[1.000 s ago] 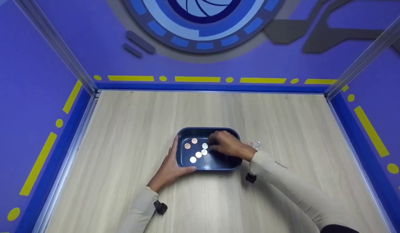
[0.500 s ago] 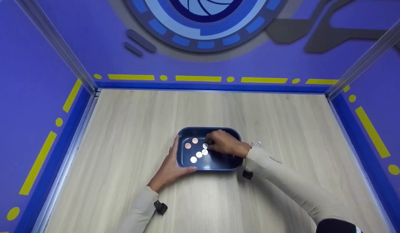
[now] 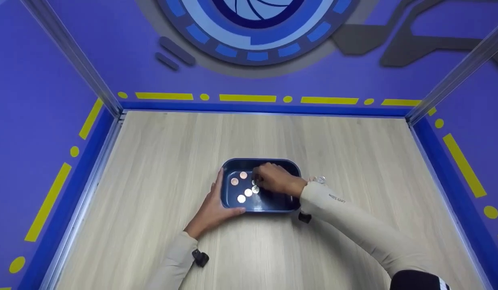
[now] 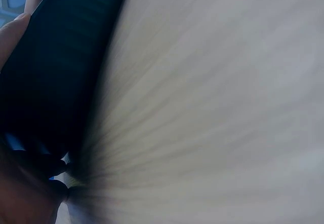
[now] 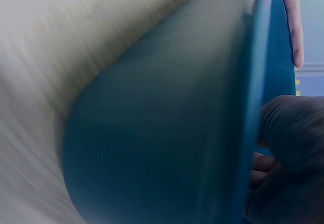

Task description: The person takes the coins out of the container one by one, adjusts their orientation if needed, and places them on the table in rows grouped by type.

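The tray sits mid-bench. The left hand braces the tray's left wall, fingers spread. The right hand reaches inside over the coins, fingertips seemingly pinching one, though it's hidden. Next comes a clean lift clear of the rim.

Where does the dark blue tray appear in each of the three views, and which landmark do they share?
Head: blue tray at table centre, between both hands.
Left wrist: its dark outer wall fills the left side.
Right wrist: its wall fills the centre.
Shared landmark: the pale wooden tabletop.
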`<state>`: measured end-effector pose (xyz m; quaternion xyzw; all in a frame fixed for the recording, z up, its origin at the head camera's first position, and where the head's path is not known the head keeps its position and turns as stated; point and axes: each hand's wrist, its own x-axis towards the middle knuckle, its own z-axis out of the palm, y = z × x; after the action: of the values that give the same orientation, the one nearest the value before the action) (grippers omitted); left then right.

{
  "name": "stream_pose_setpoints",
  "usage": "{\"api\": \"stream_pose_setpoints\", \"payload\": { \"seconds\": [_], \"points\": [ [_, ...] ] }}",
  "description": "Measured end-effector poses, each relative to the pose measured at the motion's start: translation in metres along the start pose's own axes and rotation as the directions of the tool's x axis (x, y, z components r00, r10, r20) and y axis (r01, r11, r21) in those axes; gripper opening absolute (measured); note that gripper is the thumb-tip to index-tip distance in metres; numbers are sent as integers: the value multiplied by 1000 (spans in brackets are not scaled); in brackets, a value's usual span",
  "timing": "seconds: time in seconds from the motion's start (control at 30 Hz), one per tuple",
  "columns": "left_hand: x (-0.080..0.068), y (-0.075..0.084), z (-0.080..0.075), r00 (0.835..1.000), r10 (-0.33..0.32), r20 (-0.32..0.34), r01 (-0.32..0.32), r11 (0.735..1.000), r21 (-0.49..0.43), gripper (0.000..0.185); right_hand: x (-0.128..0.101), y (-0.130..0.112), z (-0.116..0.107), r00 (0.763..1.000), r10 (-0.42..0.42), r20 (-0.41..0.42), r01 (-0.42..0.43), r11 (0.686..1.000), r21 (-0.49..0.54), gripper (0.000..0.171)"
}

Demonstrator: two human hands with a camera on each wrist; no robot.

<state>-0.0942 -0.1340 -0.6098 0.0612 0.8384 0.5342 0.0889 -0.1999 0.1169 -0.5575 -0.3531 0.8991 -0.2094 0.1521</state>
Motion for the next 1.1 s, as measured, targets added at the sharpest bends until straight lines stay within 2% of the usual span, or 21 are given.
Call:
{"api": "stream_pose_setpoints", "payload": {
  "seconds": [0.23, 0.5, 0.77, 1.1],
  "points": [
    [-1, 1, 1, 1000, -1, 5, 1, 1000, -7, 146, -4, 0, 3, 1000, 20, 11, -20, 1000, -13, 9],
    [0, 2, 0, 1000, 1, 4, -1, 999, -32, 146, -16, -1, 3, 995, -21, -94, 26, 998, 53, 7],
    [1, -1, 0, 1000, 14, -8, -14, 1000, -28, 146, -39, 2, -11, 979, -23, -200, 50, 990, 135, 8],
    [0, -2, 0, 1000, 6, -8, -7, 1000, -13, 145, -74, 14, -34, 952, 56, -302, 21, 969, 246, 13]
  ]
}}
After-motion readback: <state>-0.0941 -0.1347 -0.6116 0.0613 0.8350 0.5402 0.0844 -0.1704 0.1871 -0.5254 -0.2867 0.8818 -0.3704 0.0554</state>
